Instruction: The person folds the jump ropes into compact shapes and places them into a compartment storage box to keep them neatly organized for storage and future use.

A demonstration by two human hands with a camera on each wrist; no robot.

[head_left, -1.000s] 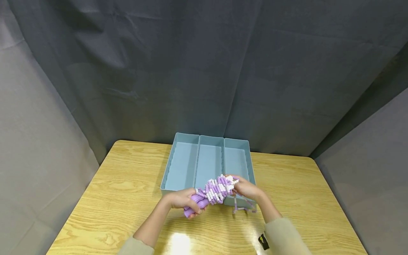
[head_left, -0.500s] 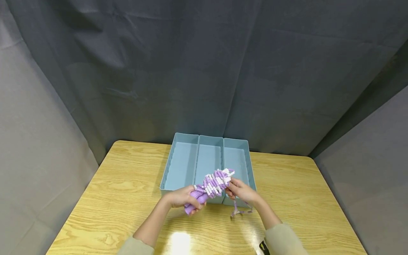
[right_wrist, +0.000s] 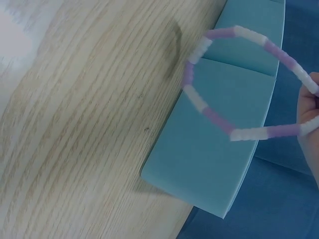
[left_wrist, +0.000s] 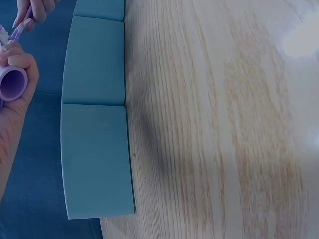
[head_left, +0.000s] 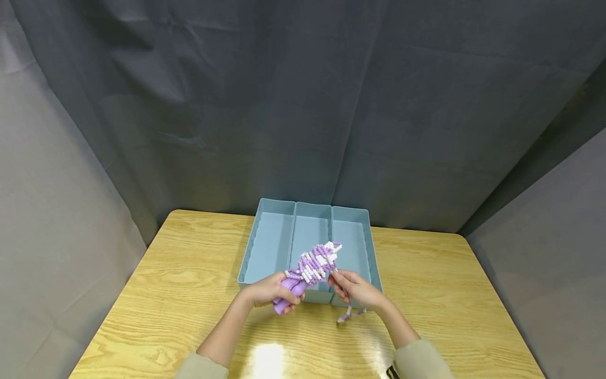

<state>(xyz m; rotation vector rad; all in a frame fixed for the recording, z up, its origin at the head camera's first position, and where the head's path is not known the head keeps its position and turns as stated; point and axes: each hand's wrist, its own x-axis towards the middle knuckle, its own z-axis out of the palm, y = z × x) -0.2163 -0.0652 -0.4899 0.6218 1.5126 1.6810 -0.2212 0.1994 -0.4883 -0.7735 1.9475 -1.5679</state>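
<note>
Lifted and tipped further up since a second ago: beaded jump rope bundle (head_left: 314, 264), its far end now over the middle compartment of the blue three-compartment tray (head_left: 268, 210) rather than across the tray's near wall. Drawn down and toward the body as well: right hand (head_left: 352, 287), now just off the bundle's near side instead of over its tip.

Gripped at the purple handles (head_left: 289, 295) by the left hand (head_left: 271, 290), fingers curled round them; open handle end visible against the palm in the left wrist view (left_wrist: 13, 83). Pinched between thumb and fingers of the right hand: one loose strand of purple and white beads, curving out in a loop (right_wrist: 219, 79) in the right wrist view, hanging clear of the tray's outer wall (right_wrist: 209, 164). Dangling below that hand, a short tail of beads (head_left: 347, 314), close above the wooden table (head_left: 180, 295); touching or not, cannot tell.

Set against the far edge of the table, centred, near wall just beyond both hands. Broad bare wood to left and right of the tray and in front of the hands; glare patch near the front edge. Dark curtain (head_left: 303, 105) close behind the tray, grey panels at both sides of the table.
</note>
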